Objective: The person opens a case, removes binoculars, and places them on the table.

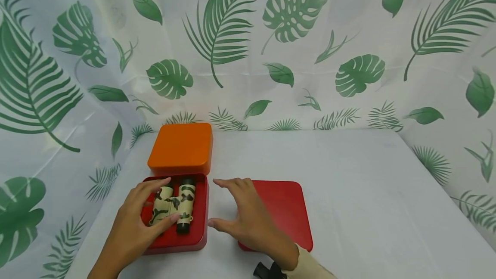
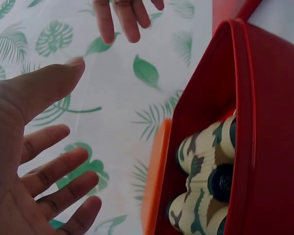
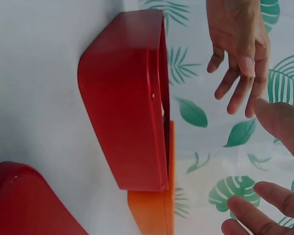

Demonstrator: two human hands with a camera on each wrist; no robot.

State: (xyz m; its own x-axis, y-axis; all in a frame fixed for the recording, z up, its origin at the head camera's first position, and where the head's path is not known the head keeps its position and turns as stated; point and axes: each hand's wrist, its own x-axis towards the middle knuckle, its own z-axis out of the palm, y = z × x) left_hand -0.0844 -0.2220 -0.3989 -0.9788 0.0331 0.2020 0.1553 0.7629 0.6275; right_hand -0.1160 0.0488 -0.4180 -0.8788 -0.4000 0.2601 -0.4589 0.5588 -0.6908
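Camouflage-patterned binoculars (image 1: 170, 206) lie inside an open red box (image 1: 201, 236) on the left of the table. My left hand (image 1: 133, 218) hovers over the box's left side, thumb and fingers spread apart, overlapping the binoculars in the head view. In the left wrist view the same hand (image 2: 39, 161) is seen beside the box with nothing in it. My right hand (image 1: 252, 218) hangs in the air between the box and a flat red lid (image 1: 286, 210), fingers extended and thumb apart, holding nothing. It covers part of the lid.
Behind the red box sits a closed orange box (image 1: 181, 147). A small black object (image 1: 265, 270) lies at the front edge, partly behind the right sleeve (image 1: 310, 266). The white table (image 1: 368, 197) stands against a leaf-printed curtain (image 1: 240, 46).
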